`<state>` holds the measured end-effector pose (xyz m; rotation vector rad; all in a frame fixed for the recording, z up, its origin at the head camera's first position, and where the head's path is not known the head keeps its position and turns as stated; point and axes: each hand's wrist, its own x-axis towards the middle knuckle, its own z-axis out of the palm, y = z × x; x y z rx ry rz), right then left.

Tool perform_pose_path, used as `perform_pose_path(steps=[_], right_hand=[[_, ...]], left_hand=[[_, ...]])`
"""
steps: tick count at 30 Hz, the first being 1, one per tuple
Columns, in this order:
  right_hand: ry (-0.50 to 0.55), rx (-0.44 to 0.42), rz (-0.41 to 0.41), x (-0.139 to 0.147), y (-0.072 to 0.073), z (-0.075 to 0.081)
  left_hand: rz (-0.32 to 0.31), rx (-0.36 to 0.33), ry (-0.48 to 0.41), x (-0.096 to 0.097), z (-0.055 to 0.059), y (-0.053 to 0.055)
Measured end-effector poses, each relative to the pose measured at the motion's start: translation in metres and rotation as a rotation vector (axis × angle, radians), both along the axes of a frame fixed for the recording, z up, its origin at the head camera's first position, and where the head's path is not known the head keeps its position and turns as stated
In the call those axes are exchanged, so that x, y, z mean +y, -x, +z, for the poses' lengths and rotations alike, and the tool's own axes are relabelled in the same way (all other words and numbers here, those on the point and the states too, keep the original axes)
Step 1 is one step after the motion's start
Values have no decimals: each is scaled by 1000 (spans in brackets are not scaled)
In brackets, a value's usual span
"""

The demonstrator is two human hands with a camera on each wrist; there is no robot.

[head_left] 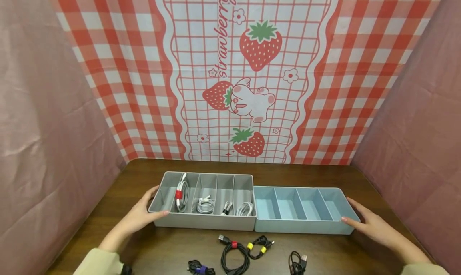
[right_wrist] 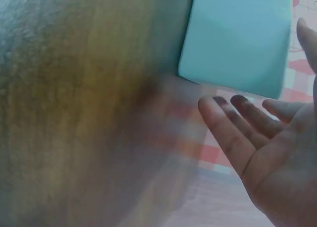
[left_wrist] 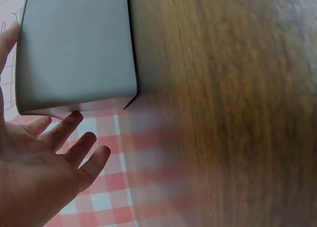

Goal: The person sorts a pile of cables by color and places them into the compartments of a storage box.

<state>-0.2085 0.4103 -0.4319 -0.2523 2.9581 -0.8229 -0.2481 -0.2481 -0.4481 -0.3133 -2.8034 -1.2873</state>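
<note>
A long grey divided box point(head_left: 205, 222) and a light blue divided box point(head_left: 302, 227) stand end to end on the table. My left hand point(head_left: 142, 211) is at the grey box's left end, thumb along its front rim and loosely spread fingers by the end wall. My right hand point(head_left: 372, 225) is at the blue box's right end, thumb on the front corner, fingers extended beside it. In the grey box lie a white cable with a red tie point(head_left: 178, 194), a white coil point(head_left: 205, 205), a small cable with a black tie point(head_left: 226, 208) and another white coil point(head_left: 245, 209). The blue compartments hold nothing.
In front of the boxes lie a black cable with a red tie point(head_left: 234, 245), one with yellow ties point(head_left: 263, 249), one with a purple tie point(head_left: 201, 269) and a black USB cable point(head_left: 303, 259). A strawberry-print cloth point(head_left: 261, 47) hangs behind; pink curtains flank the table.
</note>
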Motion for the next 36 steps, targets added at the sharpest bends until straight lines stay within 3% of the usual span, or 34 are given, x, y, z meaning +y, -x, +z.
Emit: perform_pose_path(steps=[6, 15, 22, 29, 36], right_hand=[[-136, 186, -13, -2, -6, 12], [-144, 438, -7, -14, -13, 29], [-156, 489, 5, -31, -22, 36], [-101, 545, 79, -57, -30, 39], [-19, 536, 142, -80, -35, 43]], left_hand=[[-8, -11, -4, 1, 3, 1], [1, -66, 42, 1, 4, 1], [-10, -79, 17, 1, 2, 0], [-6, -74, -16, 1, -2, 1], [-3, -63, -53, 1, -4, 2]])
